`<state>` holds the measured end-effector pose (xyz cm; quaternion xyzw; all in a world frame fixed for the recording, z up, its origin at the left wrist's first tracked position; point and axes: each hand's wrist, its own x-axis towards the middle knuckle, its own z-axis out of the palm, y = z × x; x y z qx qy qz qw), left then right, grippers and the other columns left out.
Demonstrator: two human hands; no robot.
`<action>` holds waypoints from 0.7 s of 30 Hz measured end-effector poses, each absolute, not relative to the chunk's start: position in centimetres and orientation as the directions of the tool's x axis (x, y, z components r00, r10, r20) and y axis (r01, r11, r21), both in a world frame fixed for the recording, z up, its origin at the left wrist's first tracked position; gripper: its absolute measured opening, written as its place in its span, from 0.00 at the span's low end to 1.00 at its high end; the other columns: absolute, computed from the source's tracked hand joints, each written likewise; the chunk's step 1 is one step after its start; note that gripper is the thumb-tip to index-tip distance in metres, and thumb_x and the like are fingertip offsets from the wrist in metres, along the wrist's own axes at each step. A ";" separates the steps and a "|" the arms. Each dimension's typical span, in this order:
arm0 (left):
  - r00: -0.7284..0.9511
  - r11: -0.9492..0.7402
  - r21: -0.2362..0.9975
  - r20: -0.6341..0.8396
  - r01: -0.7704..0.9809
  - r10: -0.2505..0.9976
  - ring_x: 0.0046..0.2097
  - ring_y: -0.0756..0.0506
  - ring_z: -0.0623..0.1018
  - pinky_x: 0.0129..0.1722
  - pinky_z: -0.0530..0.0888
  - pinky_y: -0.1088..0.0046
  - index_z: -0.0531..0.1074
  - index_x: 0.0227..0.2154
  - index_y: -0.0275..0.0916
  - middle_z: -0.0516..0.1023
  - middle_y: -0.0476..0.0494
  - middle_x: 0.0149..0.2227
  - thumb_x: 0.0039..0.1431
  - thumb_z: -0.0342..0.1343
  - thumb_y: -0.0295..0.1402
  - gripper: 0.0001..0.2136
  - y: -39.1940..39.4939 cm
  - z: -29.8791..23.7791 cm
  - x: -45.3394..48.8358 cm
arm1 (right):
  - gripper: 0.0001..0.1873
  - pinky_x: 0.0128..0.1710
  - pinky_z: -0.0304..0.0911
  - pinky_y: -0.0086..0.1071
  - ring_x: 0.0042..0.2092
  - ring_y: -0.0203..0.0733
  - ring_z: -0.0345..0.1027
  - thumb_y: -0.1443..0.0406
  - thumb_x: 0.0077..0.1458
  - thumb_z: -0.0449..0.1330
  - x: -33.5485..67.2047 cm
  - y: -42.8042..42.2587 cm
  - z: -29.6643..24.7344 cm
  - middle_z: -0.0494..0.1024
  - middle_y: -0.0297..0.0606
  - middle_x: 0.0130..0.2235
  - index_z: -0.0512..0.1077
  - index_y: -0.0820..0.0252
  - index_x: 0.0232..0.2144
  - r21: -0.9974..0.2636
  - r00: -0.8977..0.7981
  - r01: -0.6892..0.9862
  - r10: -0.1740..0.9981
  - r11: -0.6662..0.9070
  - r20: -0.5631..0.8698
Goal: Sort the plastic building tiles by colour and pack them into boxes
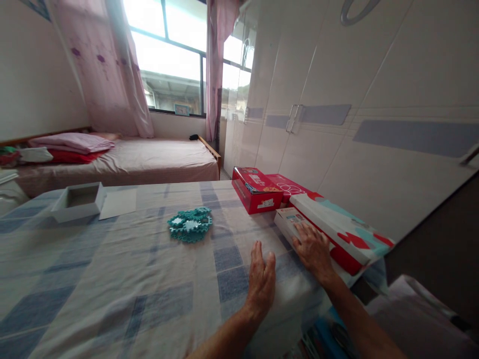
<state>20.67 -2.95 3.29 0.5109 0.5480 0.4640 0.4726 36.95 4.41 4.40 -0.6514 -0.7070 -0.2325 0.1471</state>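
Note:
My right hand [311, 248] lies with its fingers spread on top of a small white box [287, 222] at the right side of the table. Part of that box is hidden under the hand. To the left of it, my left hand [261, 276] hovers above the cloth, fingers stretched out and thumb apart, holding nothing. A pile of teal, toothed-edge pieces [190, 225] with a few paler ones on top sits left of both hands. Just beyond the small box stands a red box [257, 190].
A long red, white and teal box [340, 227] runs along the right edge beside another red box [288, 187]. At the far left are an open white box [78, 202] and a white sheet [119, 203]. Checked cloth [157, 299] covers the table. Behind are a bed [149, 157] and wardrobe [322, 85].

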 end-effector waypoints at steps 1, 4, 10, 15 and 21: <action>-0.024 0.049 0.991 -0.046 0.121 0.999 0.66 0.47 0.44 0.63 0.43 0.68 0.45 0.62 0.29 0.42 0.38 0.66 0.63 0.37 0.41 0.29 -3.0 3.3 20.7 | 0.22 0.54 0.50 0.47 0.55 0.49 0.57 0.62 0.59 0.45 36.9 4.4 4.5 0.65 0.45 0.57 0.63 0.59 0.54 0.141 -0.109 0.989 0.852 0.042 0.512; -0.011 0.062 0.991 -0.061 0.116 0.998 0.66 0.46 0.43 0.63 0.43 0.67 0.44 0.62 0.29 0.41 0.38 0.66 0.63 0.38 0.40 0.29 -3.1 3.7 20.6 | 0.22 0.53 0.52 0.46 0.55 0.49 0.58 0.62 0.59 0.44 37.0 4.0 4.8 0.66 0.44 0.56 0.64 0.58 0.54 0.153 -0.137 0.986 0.856 0.069 0.499; 0.058 0.111 0.993 -0.113 0.031 0.992 0.65 0.44 0.49 0.62 0.50 0.66 0.47 0.62 0.30 0.46 0.36 0.65 0.61 0.42 0.43 0.31 -4.1 6.1 18.0 | 0.23 0.51 0.56 0.52 0.55 0.55 0.58 0.57 0.58 0.45 36.9 4.0 5.4 0.66 0.50 0.55 0.66 0.60 0.50 0.087 -0.166 0.986 0.752 0.143 0.638; -0.191 -0.172 0.938 0.236 0.300 0.953 0.61 0.44 0.61 0.59 0.60 0.69 0.56 0.59 0.33 0.60 0.37 0.61 0.59 0.46 0.41 0.27 -0.9 8.1 8.9 | 0.25 0.54 0.57 0.46 0.56 0.52 0.59 0.53 0.58 0.44 32.9 6.2 6.1 0.65 0.48 0.54 0.64 0.62 0.51 -0.079 -0.286 0.882 0.662 0.464 0.693; -0.522 0.174 0.595 0.483 0.785 0.703 0.61 0.39 0.60 0.61 0.57 0.60 0.65 0.51 0.29 0.64 0.34 0.57 0.53 0.47 0.28 0.22 3.8 7.7 -10.1 | 0.22 0.54 0.58 0.45 0.54 0.50 0.61 0.56 0.58 0.45 26.8 9.7 3.8 0.67 0.47 0.52 0.63 0.62 0.50 -0.201 -0.330 0.767 0.644 0.609 0.690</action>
